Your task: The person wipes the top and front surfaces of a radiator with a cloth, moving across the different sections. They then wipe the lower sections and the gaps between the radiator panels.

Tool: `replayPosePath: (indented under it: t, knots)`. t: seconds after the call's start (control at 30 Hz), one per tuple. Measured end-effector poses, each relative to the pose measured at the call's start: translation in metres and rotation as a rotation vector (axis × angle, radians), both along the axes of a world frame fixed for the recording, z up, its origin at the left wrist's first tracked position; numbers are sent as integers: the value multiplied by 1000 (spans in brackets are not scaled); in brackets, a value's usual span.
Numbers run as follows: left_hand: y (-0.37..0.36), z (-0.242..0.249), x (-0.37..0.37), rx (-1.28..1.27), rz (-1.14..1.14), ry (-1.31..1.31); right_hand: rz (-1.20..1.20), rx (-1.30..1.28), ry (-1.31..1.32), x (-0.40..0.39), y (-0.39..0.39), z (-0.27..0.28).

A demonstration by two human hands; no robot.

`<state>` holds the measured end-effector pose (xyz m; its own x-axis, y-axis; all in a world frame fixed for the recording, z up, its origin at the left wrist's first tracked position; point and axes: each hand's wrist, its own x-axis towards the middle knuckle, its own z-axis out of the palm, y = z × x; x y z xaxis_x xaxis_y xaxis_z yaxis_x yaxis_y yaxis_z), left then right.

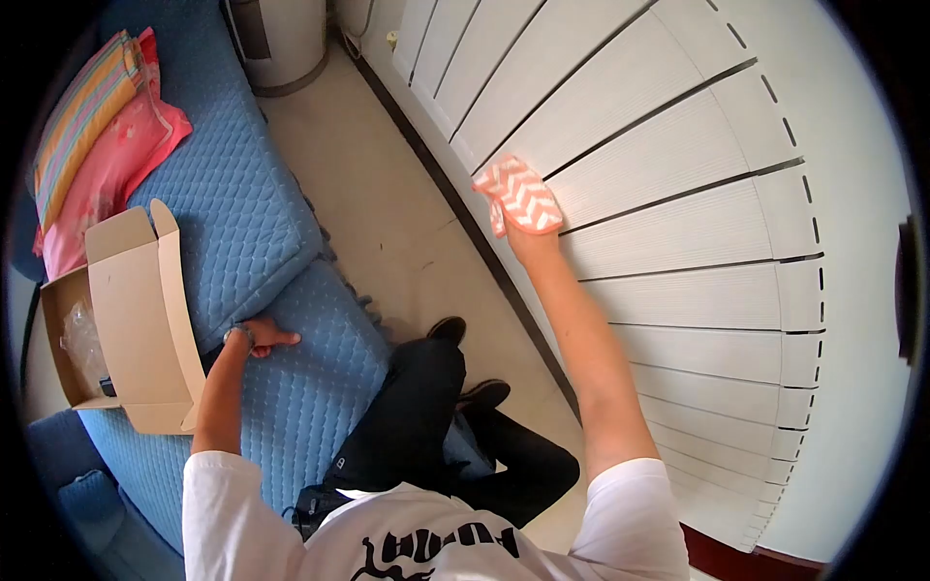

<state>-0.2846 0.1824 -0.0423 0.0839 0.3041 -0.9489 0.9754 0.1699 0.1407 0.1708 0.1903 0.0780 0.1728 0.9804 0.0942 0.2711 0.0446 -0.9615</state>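
Observation:
My right hand (531, 240) reaches out to the white slatted radiator (668, 145). It holds an orange-and-white zigzag cloth (521, 197) against the slats, and the cloth hides most of my fingers. To the left, my left hand (264, 336) leans on the blue quilted sofa cover (329, 368), beside the edge of a raised section. A digit points out to the right, and the hand has nothing visible in it. A bracelet circles that wrist. Close by lies an opened cardboard box (136, 320) with clear plastic wrap (85, 344) inside.
Pink bedding (121, 174) and a striped folded cloth (87, 126) lie at the upper left. A white cylindrical appliance (281, 44) stands at the far end of the beige floor (387, 203). My legs and dark shoes extend between sofa and radiator.

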Motion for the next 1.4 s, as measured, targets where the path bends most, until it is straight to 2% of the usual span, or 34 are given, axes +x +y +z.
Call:
replayPosePath:
  t: [0.1, 0.13, 0.17, 0.23, 0.3, 0.4, 0.47, 0.5, 0.53, 0.57, 0.63, 0.7, 0.73, 0.83, 0.93, 1.03, 1.07, 1.1, 1.17, 1.3, 1.37, 1.4]
  knots:
    - [1, -3, 0, 9, -7, -8, -46, -110, 63, -2, -25, 3]
    - [2, -3, -1, 0, -20, -17, -20, -185, -67, 2, -31, 10]
    - [4, -4, 0, -7, -38, -28, -27, -180, -76, 1, -38, 18]
    - [4, -25, -8, 3, -29, -53, -9, -161, 103, 2, -54, 38]
    - [3, -32, -9, 13, -27, -79, -14, -90, 77, 4, -63, 65]
    - [2, -25, -7, 28, -65, -73, 68, 92, 184, 11, -62, 110]
    - [0, -21, -5, 22, -9, -73, 95, 191, 282, 12, -56, 149]
    - [-1, -18, -3, 31, -17, -80, 136, 234, -216, 18, -56, 176]
    - [-1, -15, -1, 41, -30, -72, 208, 266, 10, 17, -54, 195]
    - [-1, -13, 0, 51, -40, -63, 207, 197, 98, 13, -53, 229]
    - [-1, -14, -2, 46, -43, -61, 178, 468, -589, 19, -53, 283]
    - [0, -16, -4, 36, -42, -59, -188, 801, -1701, 46, -53, 297]
    - [0, -17, -4, 46, -36, -48, -279, 475, -1590, 51, -62, 302]
    - [1, -28, -8, 21, 11, -45, -377, 356, -1549, 38, -58, 326]
    - [2, -35, -13, -6, 45, -58, -301, 466, -1633, 46, -32, 322]
    - [1, -26, -10, 10, 24, -41, -252, 477, -1548, 40, 4, 321]
    - [1, -22, -8, 20, -5, -17, -215, 586, -1599, 31, 14, 321]
    - [3, -21, -6, 20, -19, -10, -227, 574, -1596, 21, 18, 323]
    - [2, -23, -6, 31, -20, 8, -262, 340, -1566, 12, 21, 325]
    - [0, -31, -10, -13, 42, -42, -274, 362, -1571, 24, 20, 306]
    - [-1, -35, -11, 45, 18, -3, -266, 405, -1570, 32, 12, 285]
    - [-1, -35, -11, 34, 25, 6, -183, 432, -1545, 32, 13, 272]
